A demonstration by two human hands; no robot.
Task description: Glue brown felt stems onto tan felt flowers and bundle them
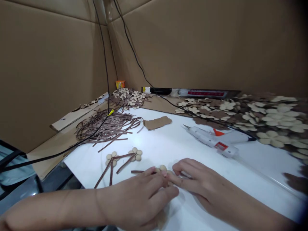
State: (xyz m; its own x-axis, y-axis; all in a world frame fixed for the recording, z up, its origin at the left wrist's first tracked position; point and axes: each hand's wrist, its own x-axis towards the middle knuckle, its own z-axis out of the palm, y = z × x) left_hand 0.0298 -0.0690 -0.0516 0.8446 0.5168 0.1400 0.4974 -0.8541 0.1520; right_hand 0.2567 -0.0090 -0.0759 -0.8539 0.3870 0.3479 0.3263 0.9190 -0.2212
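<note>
My left hand [141, 195] and my right hand [194, 179] meet fingertip to fingertip on the white table top [168, 144]. Between them they press a small tan paper flower [163, 168] with a brown strip stem [138, 172] sticking out to the left. Both hands have their fingers pinched together on it. Two finished flowers on brown stems [120, 158] lie just left of and beyond my left hand.
A white glue gun [214, 141] lies to the right, its cable running back. A heap of brown strips [108, 126], a cardboard scrap [157, 122] and piles of tan and brown flower cut-outs [264, 118] surround the work spot. Cardboard walls enclose it.
</note>
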